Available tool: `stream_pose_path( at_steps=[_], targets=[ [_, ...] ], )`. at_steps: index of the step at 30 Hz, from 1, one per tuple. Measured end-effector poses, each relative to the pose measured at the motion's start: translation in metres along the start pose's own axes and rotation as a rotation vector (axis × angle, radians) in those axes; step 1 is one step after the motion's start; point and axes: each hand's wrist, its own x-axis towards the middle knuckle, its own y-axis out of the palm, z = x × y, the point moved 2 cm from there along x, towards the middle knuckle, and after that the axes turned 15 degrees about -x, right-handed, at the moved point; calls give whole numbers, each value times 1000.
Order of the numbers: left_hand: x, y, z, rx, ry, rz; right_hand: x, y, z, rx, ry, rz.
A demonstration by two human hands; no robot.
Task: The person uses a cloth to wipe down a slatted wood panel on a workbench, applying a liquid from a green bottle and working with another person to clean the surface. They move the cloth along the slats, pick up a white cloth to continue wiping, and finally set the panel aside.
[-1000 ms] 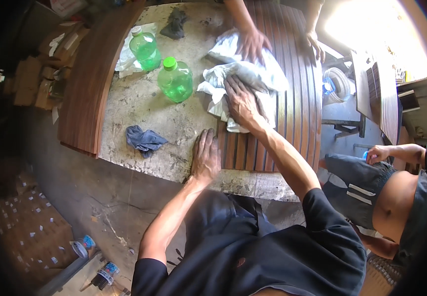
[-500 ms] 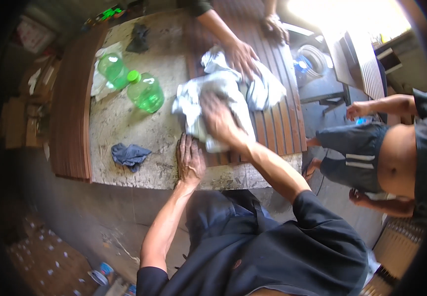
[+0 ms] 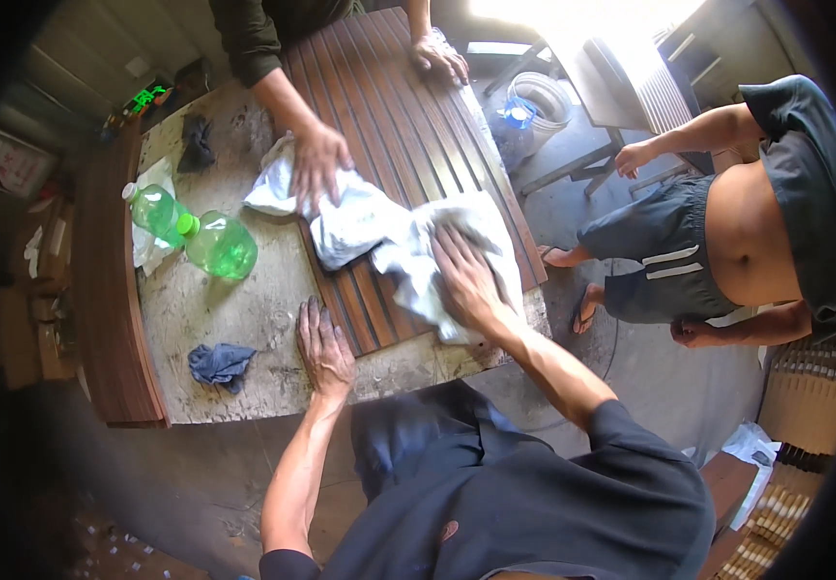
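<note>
My right hand (image 3: pixel 468 275) lies flat, fingers stretched out, on a white cloth (image 3: pixel 490 217) at the right edge of a brown slatted wood panel (image 3: pixel 365 106). The cloth is bunched and covers part of the dark-grooved slats. My left hand (image 3: pixel 324 350) rests open on the worn tabletop (image 3: pixel 273 377), beside the panel's near left corner, with dark smudges on its fingers. Across the table, a co-worker's hand (image 3: pixel 319 159) presses another white cloth (image 3: pixel 345 227), which meets mine mid-panel. That person's other hand (image 3: pixel 440 58) leans on the panel's far end.
Two green-tinted bottles (image 3: pixel 220 246) stand on the left of the table, near a dark blue rag (image 3: pixel 220 365) and a black rag (image 3: pixel 196 143). Stacked brown boards (image 3: pixel 109 290) line the left edge. Another person (image 3: pixel 727 232) stands at the right, near a coiled hose (image 3: pixel 542 97).
My right hand and its cloth have moved right across the panel. The co-worker's hand and cloth have gone left. My left hand still rests by the panel; the whole view has shifted.
</note>
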Motion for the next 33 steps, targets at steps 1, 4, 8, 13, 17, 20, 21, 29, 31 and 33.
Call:
stream_pose_path(
  at_steps=[1,4,8,13,17,20,21,29,31,33],
  targets=[
    [1,-2,-4,10,3,13,-25,-5,-8,-43,2,82],
    [9,3,-12,19,7,22,-11,-16,-57,-60,92,-132],
    [11,12,-9,3,30,51,93,-22,-130,-143,258,-302],
    [0,1,6,11,9,14,3,-18,-63,-73,181,-189],
    [7,0,-8,11,20,28,-60,-24,-65,-104,234,-11],
    [7,4,-8,9,10,46,22,-27,-101,-155,170,-171],
    [7,3,-8,9,11,55,58,-27,-111,-137,195,-240],
    [2,0,1,-21,-6,24,2,11,-41,-22,4,-234],
    [6,-5,-7,8,9,49,-47,-14,-14,9,5,-26],
    [6,-4,-9,12,-24,59,-19,-13,-33,82,-28,-100]
  ],
)
